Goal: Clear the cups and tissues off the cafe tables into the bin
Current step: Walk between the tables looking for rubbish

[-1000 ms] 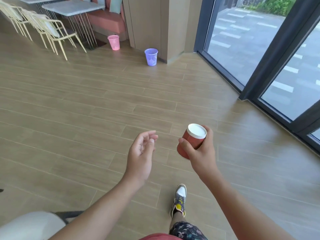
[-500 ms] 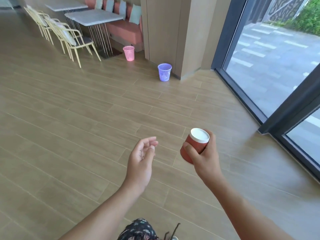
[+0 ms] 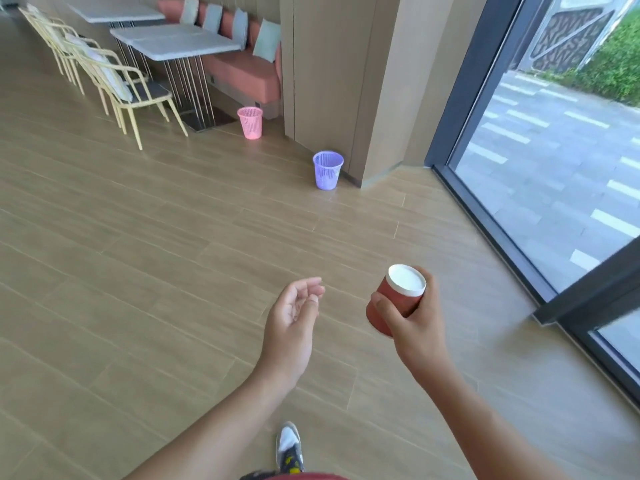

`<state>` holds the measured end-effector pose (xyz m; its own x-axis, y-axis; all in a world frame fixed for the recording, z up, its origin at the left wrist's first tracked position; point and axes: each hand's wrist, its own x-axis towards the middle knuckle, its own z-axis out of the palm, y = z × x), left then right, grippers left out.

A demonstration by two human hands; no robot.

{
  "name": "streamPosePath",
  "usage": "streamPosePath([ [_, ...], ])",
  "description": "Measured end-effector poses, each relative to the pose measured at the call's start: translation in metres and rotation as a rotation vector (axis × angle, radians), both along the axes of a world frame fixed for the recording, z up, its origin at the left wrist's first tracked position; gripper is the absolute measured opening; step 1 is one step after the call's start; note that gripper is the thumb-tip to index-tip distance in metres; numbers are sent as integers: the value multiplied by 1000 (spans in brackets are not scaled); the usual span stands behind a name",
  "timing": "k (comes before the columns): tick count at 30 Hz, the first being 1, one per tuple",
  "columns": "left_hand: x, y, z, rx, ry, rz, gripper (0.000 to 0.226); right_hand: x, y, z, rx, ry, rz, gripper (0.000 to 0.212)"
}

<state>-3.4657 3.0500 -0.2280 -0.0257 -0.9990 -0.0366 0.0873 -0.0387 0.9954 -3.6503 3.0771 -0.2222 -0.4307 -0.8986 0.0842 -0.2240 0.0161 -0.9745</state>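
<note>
Cup (image 3: 398, 299), red with white lid, gripped in right hand (image 3: 414, 327), fingers curled round it, above floor. Left hand (image 3: 292, 323) loosely open, empty. Purple bin (image 3: 327, 169) well ahead, pink bin (image 3: 250, 122) beyond. Risk: early toss missing narrow bin mouth; tilted cup leaking.

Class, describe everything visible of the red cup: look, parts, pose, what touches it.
The red cup looks like paper and is short, closed by a flat white lid. It is tilted, lid toward the view's upper right, held in the air over the wooden floor. Only the right hand touches it, thumb and fingers curled round its body.
</note>
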Motion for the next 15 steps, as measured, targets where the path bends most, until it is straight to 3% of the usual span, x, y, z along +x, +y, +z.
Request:
streamPosePath([
  [15,15,-262,1,31,-7,34,28,13,-272,-10,9,-22,40,59],
])
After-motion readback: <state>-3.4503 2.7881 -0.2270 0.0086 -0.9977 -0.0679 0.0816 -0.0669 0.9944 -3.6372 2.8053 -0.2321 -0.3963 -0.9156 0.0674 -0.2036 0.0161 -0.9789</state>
